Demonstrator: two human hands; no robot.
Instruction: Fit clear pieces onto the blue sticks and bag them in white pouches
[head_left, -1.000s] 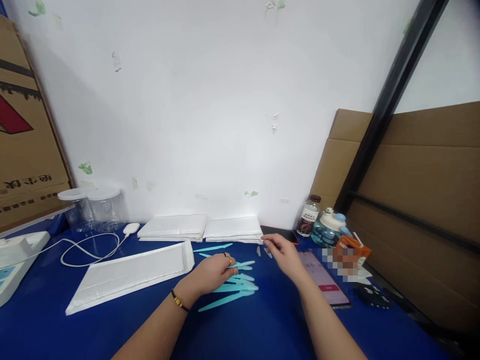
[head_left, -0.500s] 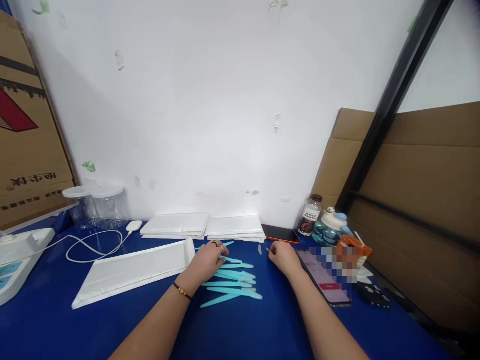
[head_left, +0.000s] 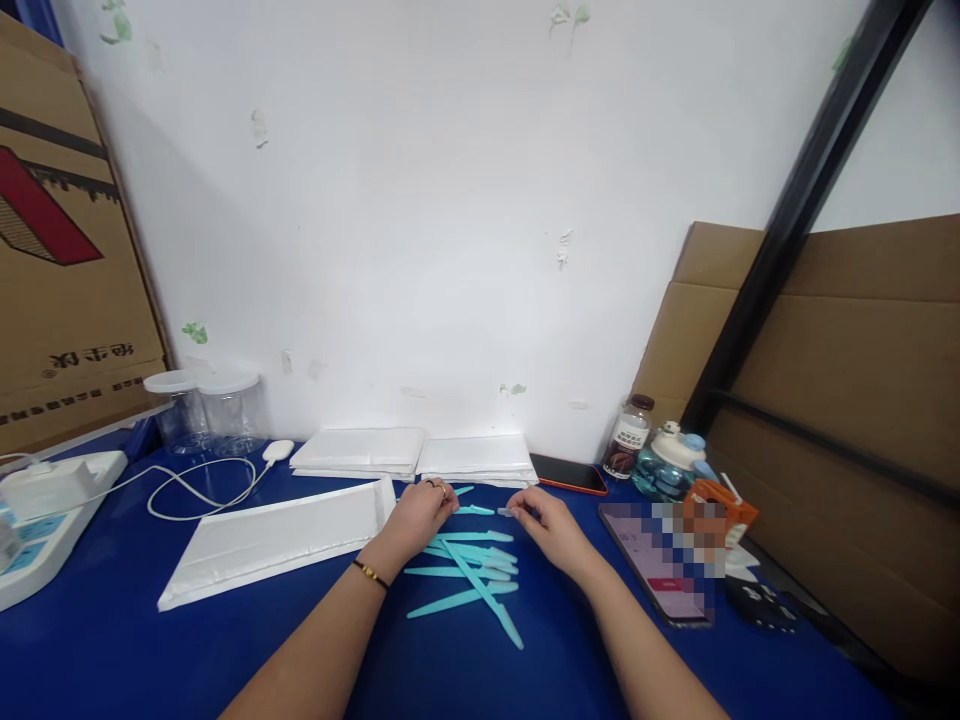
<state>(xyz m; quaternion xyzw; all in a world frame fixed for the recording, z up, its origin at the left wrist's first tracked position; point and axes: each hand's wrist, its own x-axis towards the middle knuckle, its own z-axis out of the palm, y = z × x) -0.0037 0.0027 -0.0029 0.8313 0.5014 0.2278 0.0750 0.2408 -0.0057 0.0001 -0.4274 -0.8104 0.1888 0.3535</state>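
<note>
Several turquoise eyebrow razors (head_left: 472,580) lie in a loose pile on the blue tabletop, one of them slanting across the others. My left hand (head_left: 420,520) is above the far end of the pile, its fingers closed on an eyebrow razor (head_left: 478,511) whose head points right. Facing it, my right hand (head_left: 551,528) pinches a small clear plastic cap (head_left: 505,512) at the fingertips. A short gap separates the cap from the razor's tip. Another razor (head_left: 465,491) lies just beyond my left fingers, partly hidden.
A long white packet (head_left: 277,540) lies left of my left hand. Two white stacks (head_left: 360,450) (head_left: 474,455) sit against the wall. Two phones (head_left: 568,473) (head_left: 652,560), a teal bottle (head_left: 664,468) and an orange carton (head_left: 739,510) are on the right; a power strip (head_left: 67,540) is on the left.
A razor now lies diagonally across the pile. My right hand has come left toward my left hand, with a clear cap at its fingertips. The camera view has shifted slightly.
</note>
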